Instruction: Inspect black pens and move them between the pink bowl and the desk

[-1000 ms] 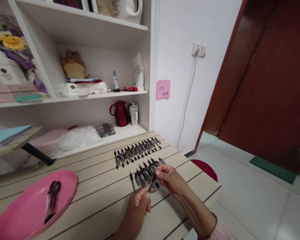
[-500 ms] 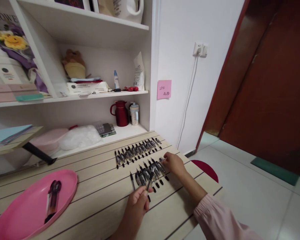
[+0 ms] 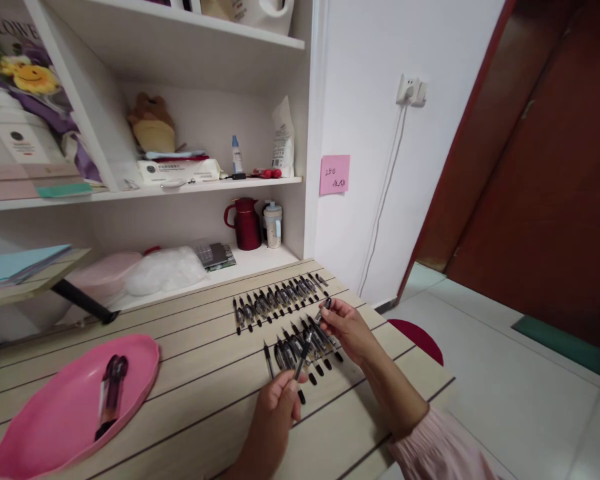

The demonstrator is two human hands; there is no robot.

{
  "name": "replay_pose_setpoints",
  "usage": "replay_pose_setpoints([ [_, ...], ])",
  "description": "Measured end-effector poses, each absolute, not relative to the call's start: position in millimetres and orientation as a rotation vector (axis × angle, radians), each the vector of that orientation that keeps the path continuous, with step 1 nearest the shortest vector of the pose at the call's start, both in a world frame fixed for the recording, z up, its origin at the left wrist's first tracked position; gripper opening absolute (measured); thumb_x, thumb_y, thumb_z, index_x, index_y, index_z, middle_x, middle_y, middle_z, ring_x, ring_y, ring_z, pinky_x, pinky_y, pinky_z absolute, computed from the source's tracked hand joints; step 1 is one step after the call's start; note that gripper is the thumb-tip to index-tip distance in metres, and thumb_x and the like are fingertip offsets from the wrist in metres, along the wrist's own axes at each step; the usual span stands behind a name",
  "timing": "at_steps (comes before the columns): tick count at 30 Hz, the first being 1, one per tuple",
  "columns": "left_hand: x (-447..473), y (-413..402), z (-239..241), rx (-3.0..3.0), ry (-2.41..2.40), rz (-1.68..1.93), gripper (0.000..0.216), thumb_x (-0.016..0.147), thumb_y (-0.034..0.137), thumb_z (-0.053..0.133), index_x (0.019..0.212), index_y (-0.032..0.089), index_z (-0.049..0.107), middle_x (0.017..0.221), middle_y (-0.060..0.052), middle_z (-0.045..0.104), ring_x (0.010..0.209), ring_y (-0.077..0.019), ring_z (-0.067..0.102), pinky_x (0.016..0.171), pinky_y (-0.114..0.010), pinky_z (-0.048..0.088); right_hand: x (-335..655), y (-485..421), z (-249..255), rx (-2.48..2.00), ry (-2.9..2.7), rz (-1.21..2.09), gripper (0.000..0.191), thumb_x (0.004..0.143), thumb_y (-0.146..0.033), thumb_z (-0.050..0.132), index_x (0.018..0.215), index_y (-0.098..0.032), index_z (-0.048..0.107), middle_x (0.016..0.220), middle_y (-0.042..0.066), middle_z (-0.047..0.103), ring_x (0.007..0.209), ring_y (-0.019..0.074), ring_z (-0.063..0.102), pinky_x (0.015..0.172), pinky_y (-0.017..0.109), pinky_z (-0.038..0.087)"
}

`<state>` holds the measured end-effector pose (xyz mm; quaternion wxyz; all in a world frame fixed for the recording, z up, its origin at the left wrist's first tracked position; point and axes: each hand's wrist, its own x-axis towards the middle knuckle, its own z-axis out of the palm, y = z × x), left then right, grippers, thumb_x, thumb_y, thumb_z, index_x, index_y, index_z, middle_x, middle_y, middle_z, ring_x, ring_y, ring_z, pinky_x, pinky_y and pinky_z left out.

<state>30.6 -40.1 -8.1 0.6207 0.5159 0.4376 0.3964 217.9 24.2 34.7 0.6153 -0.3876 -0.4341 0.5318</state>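
Note:
My left hand (image 3: pixel 277 405) is closed around a thin black pen refill (image 3: pixel 303 360) held upright over the table. My right hand (image 3: pixel 347 327) pinches a clear pen barrel with a black grip (image 3: pixel 324 309), lifted just above the near row. Two rows of several black pens lie on the wooden table: a far row (image 3: pixel 277 299) and a near row (image 3: pixel 300 347), with loose black caps beside the near one. A pink oval tray (image 3: pixel 55 413) at the left holds a few assembled pens (image 3: pixel 111 395).
The slatted wooden table (image 3: pixel 190 373) ends at the right, with a red stool (image 3: pixel 420 337) below its edge. White shelves behind hold a red jug (image 3: pixel 244 225), a plastic bag (image 3: pixel 163 270) and boxes. A pink note (image 3: pixel 334 175) hangs on the wall.
My right hand left the refill, reached down to the near row and has come up holding a pen barrel. My left hand keeps the refill almost in place.

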Motion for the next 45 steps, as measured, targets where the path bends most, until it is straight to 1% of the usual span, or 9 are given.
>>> replay_pose_setpoints([
  [3,30.0,-40.3,-8.6,1.188,1.008,0.917,0.044,0.074,0.048,0.050,0.099,0.012,0.060,0.045,0.007,0.040,0.039,-0.0059,0.021,0.041,-0.021,0.015,205.2,18.7,38.5,-0.821,-0.970,1.224,0.030,0.063,-0.036,0.071,0.083,-0.019,0.057,0.061,-0.006,0.051,0.050,0.0067,0.047,0.044,0.019,0.031],
  [9,30.2,-40.3,-7.5,1.181,1.016,0.907,0.044,0.074,0.047,0.050,0.099,0.012,0.060,0.046,0.007,0.040,0.039,-0.0062,0.021,0.041,-0.021,0.014,201.0,15.8,35.7,-0.826,-0.972,1.253,0.034,0.061,-0.038,0.073,0.083,-0.018,0.057,0.061,-0.006,0.051,0.048,0.0061,0.047,0.043,0.019,0.032],
  [17,30.0,-41.0,-4.5,1.187,1.023,0.911,0.044,0.073,0.048,0.051,0.097,0.012,0.061,0.045,0.007,0.040,0.039,-0.0063,0.022,0.041,-0.021,0.015,200.6,12.9,37.6,-0.808,-0.963,1.256,0.033,0.062,-0.038,0.073,0.083,-0.018,0.057,0.061,-0.005,0.051,0.047,0.0059,0.046,0.042,0.019,0.032],
  [23,29.9,-39.4,-8.5,1.196,1.030,0.911,0.043,0.074,0.047,0.050,0.098,0.012,0.061,0.045,0.007,0.040,0.039,-0.0058,0.020,0.041,-0.021,0.014,194.7,5.3,34.4,-0.835,-1.067,1.325,0.035,0.060,-0.037,0.074,0.086,-0.018,0.059,0.059,-0.005,0.052,0.047,0.0066,0.047,0.043,0.018,0.033],
  [27,30.1,-38.2,-9.5,1.209,1.033,0.925,0.043,0.075,0.047,0.050,0.097,0.012,0.060,0.044,0.007,0.040,0.038,-0.0060,0.020,0.041,-0.021,0.014,187.2,0.4,28.3,-0.839,-1.143,1.370,0.031,0.062,-0.038,0.073,0.081,-0.016,0.060,0.057,-0.004,0.052,0.046,0.0062,0.047,0.043,0.018,0.033],
  [30,29.6,-37.2,-10.7,1.218,1.052,0.940,0.041,0.075,0.047,0.049,0.096,0.013,0.060,0.045,0.007,0.039,0.038,-0.0066,0.021,0.041,-0.021,0.015,182.8,0.1,23.5,-0.839,-1.163,1.401,0.033,0.060,-0.040,0.073,0.079,-0.017,0.059,0.054,-0.005,0.051,0.045,0.0067,0.047,0.042,0.018,0.032],
  [38,26.9,-37.3,-6.3,1.357,1.103,1.016,0.035,0.077,0.043,0.048,0.090,0.014,0.063,0.046,0.006,0.039,0.043,-0.0087,0.028,0.044,-0.022,0.021,176.3,-3.4,20.7,-0.840,-1.150,1.425,0.034,0.060,-0.042,0.072,0.077,-0.016,0.058,0.054,-0.004,0.053,0.046,0.0070,0.047,0.043,0.018,0.034],
  [42,24.8,-33.4,-0.2,1.384,1.092,1.015,0.033,0.076,0.041,0.050,0.089,0.014,0.064,0.045,0.006,0.041,0.042,-0.0091,0.030,0.044,-0.022,0.023,175.2,-5.7,27.0,-0.860,-1.169,1.427,0.034,0.062,-0.043,0.071,0.077,-0.016,0.059,0.053,-0.003,0.053,0.046,0.0074,0.048,0.044,0.019,0.034],
  [45,21.9,-28.6,5.6,1.346,1.086,1.031,0.035,0.075,0.041,0.050,0.092,0.014,0.063,0.047,0.005,0.045,0.041,-0.0089,0.033,0.042,-0.021,0.025,184.8,-3.0,32.2,-0.883,-1.191,1.382,0.034,0.063,-0.043,0.069,0.083,-0.017,0.060,0.063,0.000,0.060,0.050,0.0086,0.050,0.045,0.020,0.035],
])
